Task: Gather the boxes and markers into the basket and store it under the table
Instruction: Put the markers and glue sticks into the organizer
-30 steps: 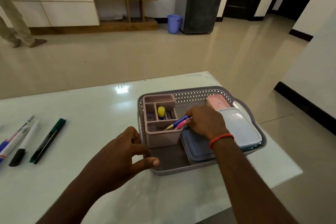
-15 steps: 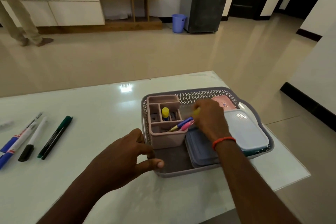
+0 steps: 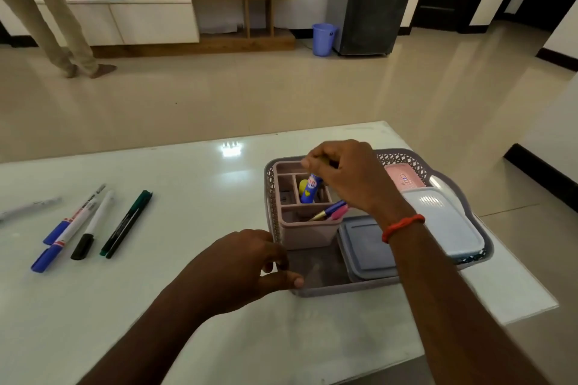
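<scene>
A grey lattice basket (image 3: 406, 157) stands on the white table (image 3: 187, 316) at the right. Inside it are a pink compartment organiser (image 3: 308, 233), a grey-blue lidded box (image 3: 364, 248), a light blue lidded box (image 3: 444, 222) and a small pink box (image 3: 403, 178). My right hand (image 3: 347, 175) pinches a blue glue stick (image 3: 313, 186) upright over an organiser compartment, beside another one with a yellow cap (image 3: 303, 187). Blue and pink pens (image 3: 333, 211) lean in the organiser. My left hand (image 3: 244, 266) grips the basket's near left corner. Several markers (image 3: 93, 222) lie on the table at the left.
The table's right edge and near right corner lie just beyond the basket. A person's legs (image 3: 53, 25) are on the floor at the far left. A TV cabinet (image 3: 156, 19), a blue bin (image 3: 323, 39) and a dark fridge (image 3: 372, 0) line the far wall.
My right hand has risen from the pens at the organiser's front and now holds a blue glue stick over a rear compartment. My left hand stays on the basket corner.
</scene>
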